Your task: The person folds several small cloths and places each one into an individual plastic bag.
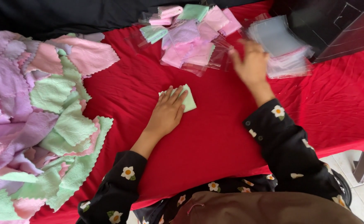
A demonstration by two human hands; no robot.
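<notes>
Folded green cloth point(188, 99) lies under flat left hand point(167, 110).

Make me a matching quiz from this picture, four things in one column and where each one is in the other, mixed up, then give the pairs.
Things:
1. folded green cloth
2. heap of loose cloths
3. stack of clear bags
4. bagged cloths

Places:
A. far middle of the red table cover
B. under the left hand
C. by the right hand, far right
D. along the left edge

Pairs: 1-B, 2-D, 3-C, 4-A
</notes>
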